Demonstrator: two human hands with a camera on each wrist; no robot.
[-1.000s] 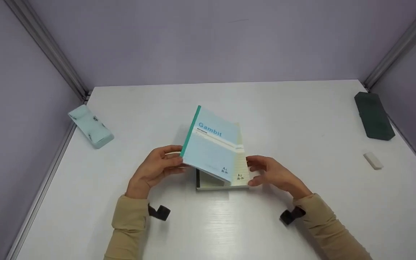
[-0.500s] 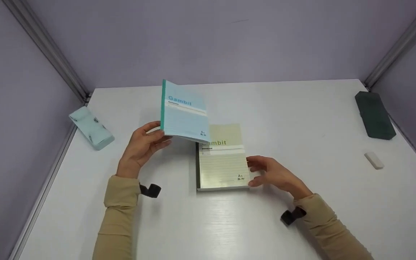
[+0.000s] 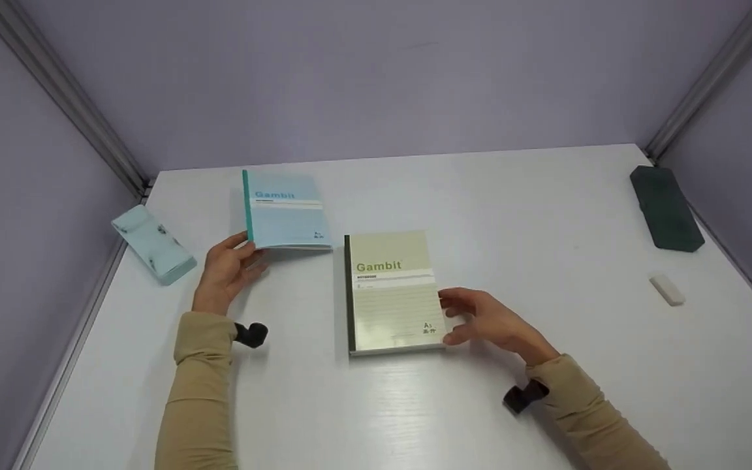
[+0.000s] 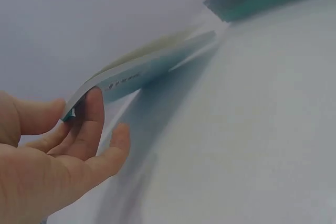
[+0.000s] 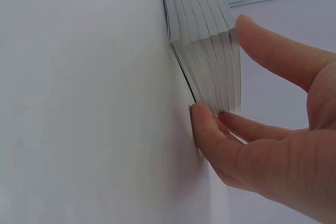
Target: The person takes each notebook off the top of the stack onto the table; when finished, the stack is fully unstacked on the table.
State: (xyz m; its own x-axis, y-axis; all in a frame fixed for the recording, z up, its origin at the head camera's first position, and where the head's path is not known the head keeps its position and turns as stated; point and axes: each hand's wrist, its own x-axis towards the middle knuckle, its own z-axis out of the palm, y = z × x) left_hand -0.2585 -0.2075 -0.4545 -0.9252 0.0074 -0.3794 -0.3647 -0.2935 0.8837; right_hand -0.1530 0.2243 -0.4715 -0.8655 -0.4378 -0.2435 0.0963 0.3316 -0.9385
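My left hand [image 3: 222,271] pinches the light-blue notebook [image 3: 288,215] at the lower corner of its green spine, thumb above and fingers beneath. In the left wrist view the notebook [image 4: 152,69] slants over the white table, its pages fanning slightly and a shadow below it. A khaki-covered notebook [image 3: 392,313] with a dark spine lies on top of a stack at the centre. The right wrist view shows several page blocks [image 5: 210,72] in that stack. My right hand [image 3: 490,320] touches the stack's right side, its thumb at the near corner and its fingers farther along the edge.
A pale mint case [image 3: 154,245] with dark marks lies at the table's left edge. On the far right are a dark green case [image 3: 666,209] and a white eraser [image 3: 666,289]. Purple panels [image 3: 376,85] enclose the table [image 3: 513,209] at the back and sides.
My left hand has lifted the blue notebook off the stack and carried it left, then lower toward the table. The khaki notebook is now fully uncovered. My right hand has stayed beside the stack.
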